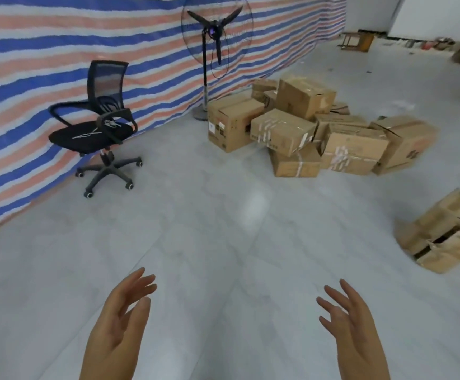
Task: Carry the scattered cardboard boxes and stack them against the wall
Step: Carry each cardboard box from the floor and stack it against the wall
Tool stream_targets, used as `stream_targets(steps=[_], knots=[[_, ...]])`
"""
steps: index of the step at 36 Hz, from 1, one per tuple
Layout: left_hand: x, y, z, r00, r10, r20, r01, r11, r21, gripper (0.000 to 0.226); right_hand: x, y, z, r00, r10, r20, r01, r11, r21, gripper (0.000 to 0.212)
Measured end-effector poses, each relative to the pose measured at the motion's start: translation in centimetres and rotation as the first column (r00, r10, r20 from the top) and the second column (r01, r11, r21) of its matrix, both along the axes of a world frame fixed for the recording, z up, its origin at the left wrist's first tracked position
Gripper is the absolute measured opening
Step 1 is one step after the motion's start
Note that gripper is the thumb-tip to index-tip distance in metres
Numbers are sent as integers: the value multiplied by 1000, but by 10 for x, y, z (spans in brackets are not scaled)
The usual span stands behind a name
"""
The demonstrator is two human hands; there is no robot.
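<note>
Fingers: on my left hand (119,322) the fingers (141,281) are straight and spread, holding nothing; on my right hand (355,330) the fingers (333,294) are likewise loose and spread, palms turned toward each other.
Hands: I see both low in the view, well apart, hovering over bare floor and touching nothing.
Floor: pale grey tiles (223,215), glossy, with a soft patch of reflected light near the middle.
Boxes by the wall: a jumbled pile of cardboard boxes (305,127) sits on the floor ahead and to my right, some tilted and leaning on one another, several with strips of tape.
Stray box: a crushed, torn cardboard box (443,234) lies apart at the right edge, nearer to me.
Wall: a blue, white and red striped tarp (58,50) runs along the left.
Chair: a black mesh office chair (100,124) on castors stands beside the tarp.
Fan: a tall pedestal fan (215,31) stands just left of the pile.
Far end: white wall, small clutter and a wooden stool (357,41), too blurred for me to detail.
</note>
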State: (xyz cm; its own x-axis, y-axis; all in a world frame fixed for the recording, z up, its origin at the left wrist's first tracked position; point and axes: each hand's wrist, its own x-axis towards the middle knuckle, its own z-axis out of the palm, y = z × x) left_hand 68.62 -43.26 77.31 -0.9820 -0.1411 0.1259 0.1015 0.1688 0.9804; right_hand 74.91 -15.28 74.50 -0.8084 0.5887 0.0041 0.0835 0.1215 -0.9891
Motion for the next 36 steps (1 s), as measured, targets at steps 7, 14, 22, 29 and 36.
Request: stream_targets(steps=[7,14,22,29,36], knots=[[-95,62,-3,993,-107,51,108,994,-12,36,-63,50,-5,992,-108,58,109,994,-9,34],[-196,142,-17,992,-107,70,108,994,-9,36,-153,133,-19,985,-137,101,138,990,0,34],[-316,263,-8,999,-45,24,45,999,4,32,-273,265,5,993,-98,66,91,991,100,38],[-396,321,-2,999,-43,23,43,999,-8,26,-361,338,6,993,-56,104,43,991,124,38],[-499,355,-19,998,-38,56,38,999,14,23,-470,370,-4,993,-25,119,7,989,151,39]])
